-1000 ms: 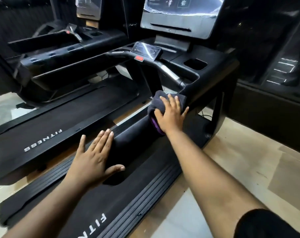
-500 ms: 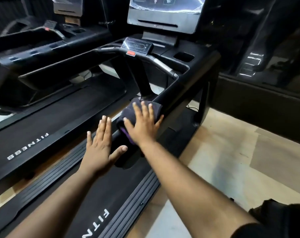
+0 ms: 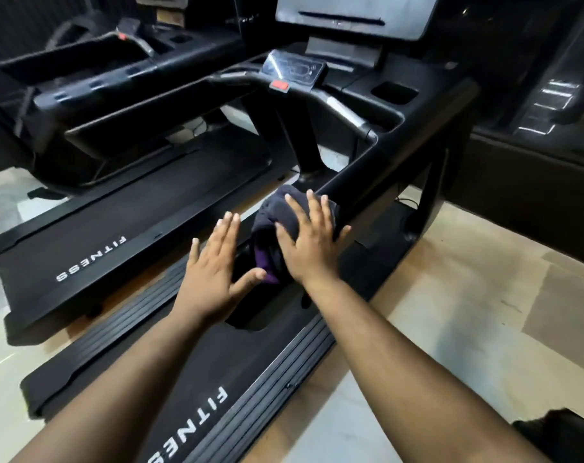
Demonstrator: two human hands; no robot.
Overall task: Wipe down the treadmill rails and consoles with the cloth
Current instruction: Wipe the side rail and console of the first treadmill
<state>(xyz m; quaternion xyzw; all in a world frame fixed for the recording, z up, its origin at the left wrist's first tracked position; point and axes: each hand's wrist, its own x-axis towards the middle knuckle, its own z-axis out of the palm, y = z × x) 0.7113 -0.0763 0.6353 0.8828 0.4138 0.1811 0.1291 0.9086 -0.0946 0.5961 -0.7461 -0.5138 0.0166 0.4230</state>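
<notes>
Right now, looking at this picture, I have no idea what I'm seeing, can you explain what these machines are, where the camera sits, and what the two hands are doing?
The camera is worn on a person's head, looking forward and down, so the two bare arms reaching in from the bottom are the wearer's own. The black machines are treadmills: a near treadmill with FITNESS printed on its belt, and a second treadmill beside it to the left. The right hand lies flat, fingers spread, pressing a dark cloth with a purple patch onto the near machine's side rail. There is no curled grip; the fingers are straight. The left hand is open too, next to the cloth on the same rail. Farther up sits the console with a red button.
</notes>
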